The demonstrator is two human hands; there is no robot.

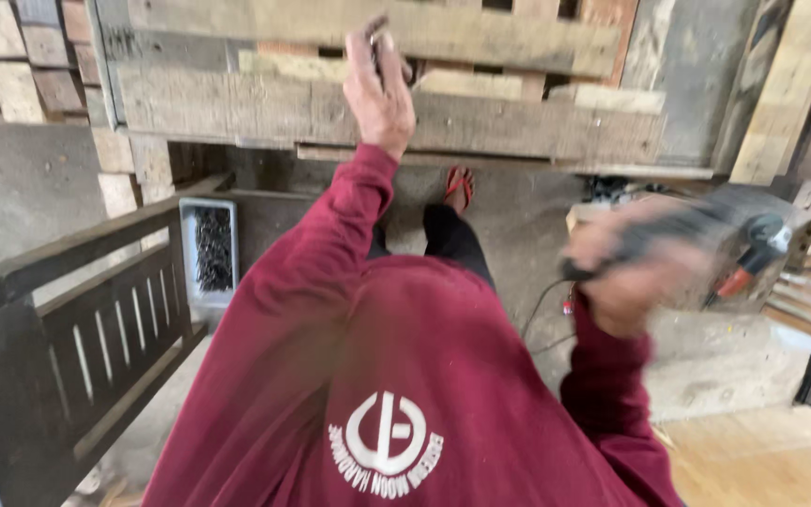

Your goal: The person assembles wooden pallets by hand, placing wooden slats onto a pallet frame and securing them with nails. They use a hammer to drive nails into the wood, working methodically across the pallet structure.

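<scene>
One pallet (pixel 377 103) of grey planks stands before me, its boards running left to right. One box (pixel 208 249) of dark screws sits low at my left. One drill (pixel 706 244), blurred, lies in my right hand (pixel 626 282), fingers clamped round it, its long axis pointing right. My left hand (pixel 379 89) rests against the pallet, fingers pinched on something small and dark that I cannot make out.

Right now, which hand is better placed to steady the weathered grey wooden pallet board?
Probably left: the left hand already rests against the weathered grey wooden pallet board, pinching something small. The right hand is lower, gripping a blurred power tool.
</scene>
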